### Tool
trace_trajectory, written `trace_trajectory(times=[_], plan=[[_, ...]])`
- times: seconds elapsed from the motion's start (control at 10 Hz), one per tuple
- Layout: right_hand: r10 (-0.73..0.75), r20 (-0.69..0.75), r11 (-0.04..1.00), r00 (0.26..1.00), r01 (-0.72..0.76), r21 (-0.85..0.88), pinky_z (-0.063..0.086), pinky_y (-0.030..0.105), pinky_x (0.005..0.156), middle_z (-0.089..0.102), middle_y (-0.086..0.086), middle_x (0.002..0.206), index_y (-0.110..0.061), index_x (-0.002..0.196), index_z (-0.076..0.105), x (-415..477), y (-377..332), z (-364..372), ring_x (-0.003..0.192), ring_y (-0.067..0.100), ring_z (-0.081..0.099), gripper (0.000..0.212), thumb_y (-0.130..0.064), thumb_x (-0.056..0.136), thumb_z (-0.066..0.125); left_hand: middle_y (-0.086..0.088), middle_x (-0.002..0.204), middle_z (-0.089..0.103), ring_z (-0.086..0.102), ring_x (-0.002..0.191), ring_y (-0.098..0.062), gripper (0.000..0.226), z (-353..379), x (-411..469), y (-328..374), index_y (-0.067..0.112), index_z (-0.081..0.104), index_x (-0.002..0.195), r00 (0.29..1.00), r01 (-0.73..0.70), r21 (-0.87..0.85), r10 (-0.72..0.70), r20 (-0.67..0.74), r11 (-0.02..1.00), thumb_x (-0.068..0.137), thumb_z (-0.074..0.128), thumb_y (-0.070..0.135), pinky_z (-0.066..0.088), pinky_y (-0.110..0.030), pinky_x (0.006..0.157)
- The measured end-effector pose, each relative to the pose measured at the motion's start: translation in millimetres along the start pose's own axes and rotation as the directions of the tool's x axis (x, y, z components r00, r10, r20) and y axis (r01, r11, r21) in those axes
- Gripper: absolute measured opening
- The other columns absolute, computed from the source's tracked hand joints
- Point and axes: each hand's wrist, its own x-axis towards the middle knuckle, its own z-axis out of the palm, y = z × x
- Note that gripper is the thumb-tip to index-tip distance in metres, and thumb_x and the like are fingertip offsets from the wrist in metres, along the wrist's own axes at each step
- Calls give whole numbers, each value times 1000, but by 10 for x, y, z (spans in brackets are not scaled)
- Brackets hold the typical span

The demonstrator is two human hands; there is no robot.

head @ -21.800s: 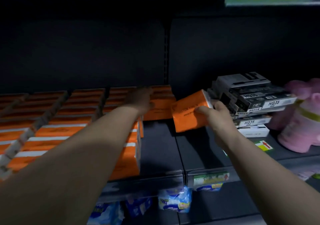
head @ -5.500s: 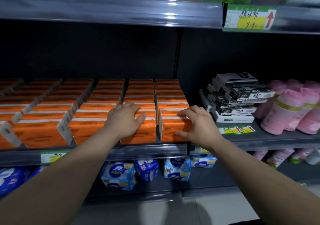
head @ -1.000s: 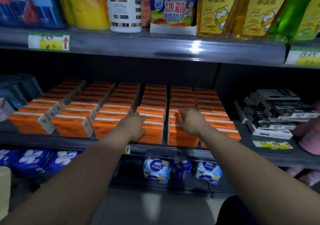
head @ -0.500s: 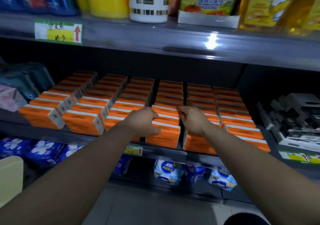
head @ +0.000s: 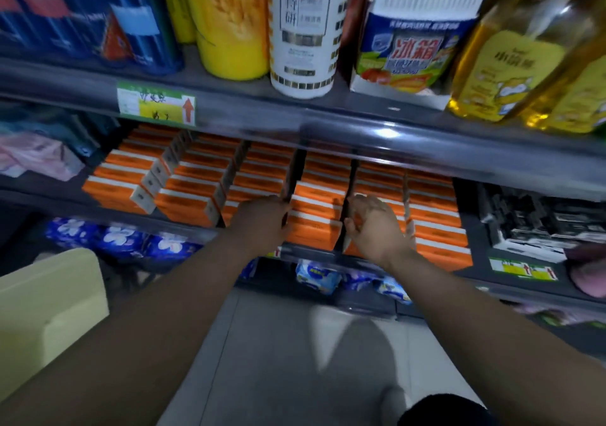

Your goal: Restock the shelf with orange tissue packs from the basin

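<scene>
Several rows of orange tissue packs with white edges fill the middle shelf, front to back. My left hand lies palm down on the front packs just left of one column, fingers spread at the gap. My right hand sits on the neighbouring column to the right, fingers curled over its front pack, with orange showing between thumb and fingers. The picture is blurred by motion. At the lower left is a pale yellow container; I cannot tell whether it is the basin.
The upper shelf hangs low over the packs and carries bottles and a white canister. Black boxes and a pink item stand to the right. Blue flowered packs lie on the shelf below.
My view has risen and moved closer to the shelf. Both hands have slid from the tops of the front packs to either side of one column, and the right hand's fingers have curled.
</scene>
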Motion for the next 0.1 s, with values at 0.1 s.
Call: trace_trajectory(times=[0.1], plan=[[12,-17,999,1000,-12,30,29,33,100,62,11,119,-8,122,58,-263,-194,-401,117,31,49,35,-16,88,54,-4,103,64,61,91,-22,26,-370,-171,163,18,62,104,1000,20,6,-19,-4,1000,89,51,36,47,-29,70]])
